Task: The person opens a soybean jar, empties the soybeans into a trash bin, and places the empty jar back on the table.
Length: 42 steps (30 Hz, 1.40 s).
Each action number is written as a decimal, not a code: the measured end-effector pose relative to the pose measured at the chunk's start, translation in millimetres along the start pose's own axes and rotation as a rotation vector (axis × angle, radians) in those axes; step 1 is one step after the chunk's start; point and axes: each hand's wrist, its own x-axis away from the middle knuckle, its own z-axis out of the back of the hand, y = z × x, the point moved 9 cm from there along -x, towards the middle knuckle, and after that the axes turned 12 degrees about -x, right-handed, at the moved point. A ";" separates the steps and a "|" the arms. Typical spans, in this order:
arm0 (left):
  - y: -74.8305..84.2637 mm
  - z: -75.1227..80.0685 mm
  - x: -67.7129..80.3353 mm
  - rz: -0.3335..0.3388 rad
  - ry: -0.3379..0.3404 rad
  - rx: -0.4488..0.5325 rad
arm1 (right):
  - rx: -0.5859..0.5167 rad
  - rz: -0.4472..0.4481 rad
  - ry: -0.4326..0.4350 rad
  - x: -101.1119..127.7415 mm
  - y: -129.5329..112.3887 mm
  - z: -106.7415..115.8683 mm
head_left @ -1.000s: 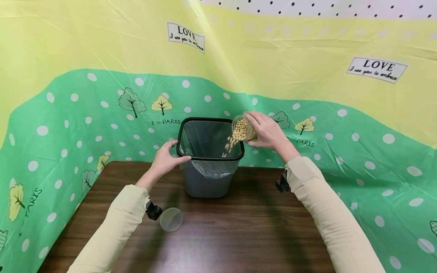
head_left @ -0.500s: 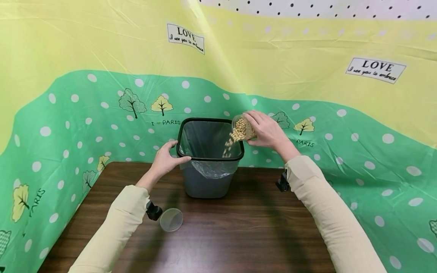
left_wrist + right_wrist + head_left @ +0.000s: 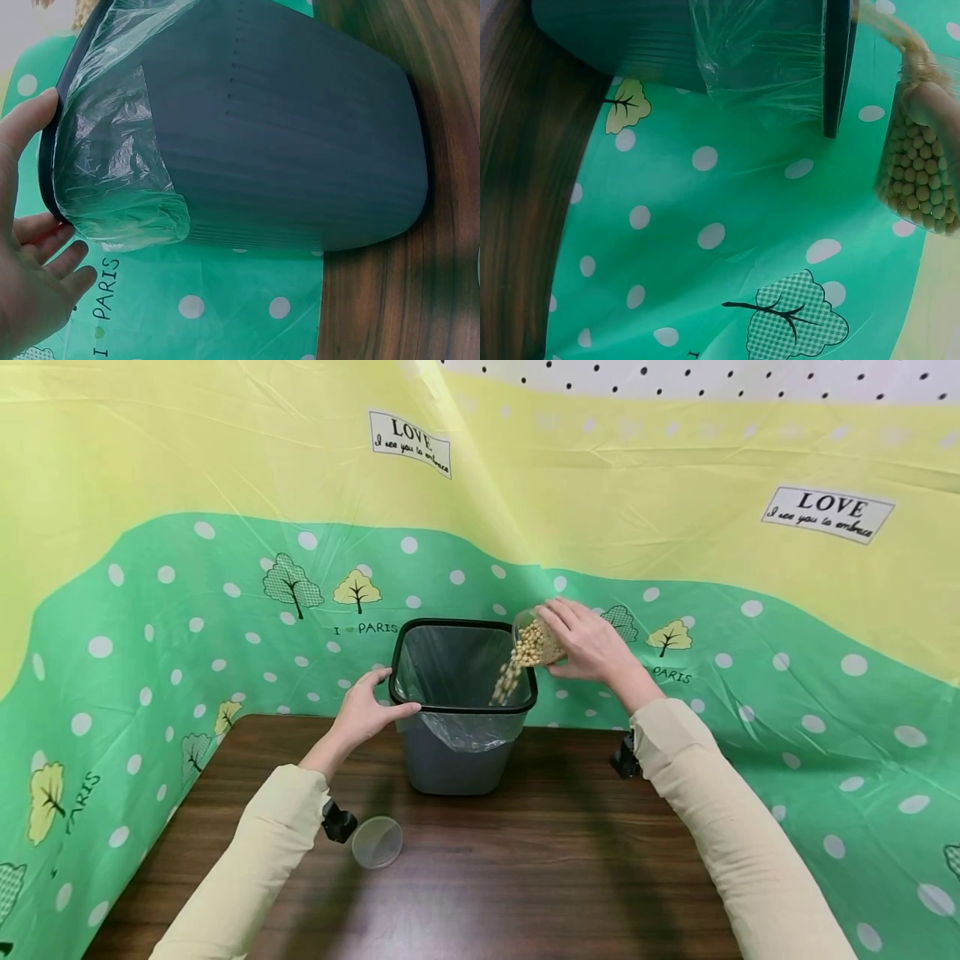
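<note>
A dark grey trash can [image 3: 457, 770] with a black rim and a clear plastic liner [image 3: 472, 733] stands upright at the table's far side. My left hand [image 3: 362, 713] holds its rim at the near left corner, thumb on the front edge, fingers on the left side. Over the right rim, my right hand [image 3: 594, 642] grips a clear plastic jar [image 3: 889, 157], tilted with its mouth toward the can. Round, pale yellow soybeans [image 3: 529, 645] pour from it in a stream into the can. In the right wrist view, many beans still fill the jar's lower part.
A round clear lid [image 3: 377, 842] lies on the dark wooden table [image 3: 510, 877], close to the left wrist's black camera [image 3: 339, 822]. Behind the table hangs a green and yellow printed cloth [image 3: 247, 602], near the can's back.
Beans keep falling from the jar into the can. The right hand and jar have shifted very slightly right and up. The left hand stays on the rim.
</note>
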 end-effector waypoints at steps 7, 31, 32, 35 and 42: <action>0.2 0.6 0.6 0.003 0.000 0.011 | -0.018 0.025 0.011 -2.7 -2.5 1.3; -0.8 -1.8 -0.4 0.004 0.002 0.023 | 0.031 0.136 -0.004 -13.5 -13.7 -2.7; -0.8 -1.7 -0.5 0.004 0.003 0.023 | 0.031 0.142 -0.002 -14.8 -14.5 -2.8; -1.0 -1.7 -0.4 0.007 0.004 0.018 | 0.032 0.156 -0.009 -18.5 -18.0 -4.1; -1.2 -2.0 0.2 0.010 0.000 0.026 | 0.071 0.177 -0.035 -22.8 -24.7 -7.4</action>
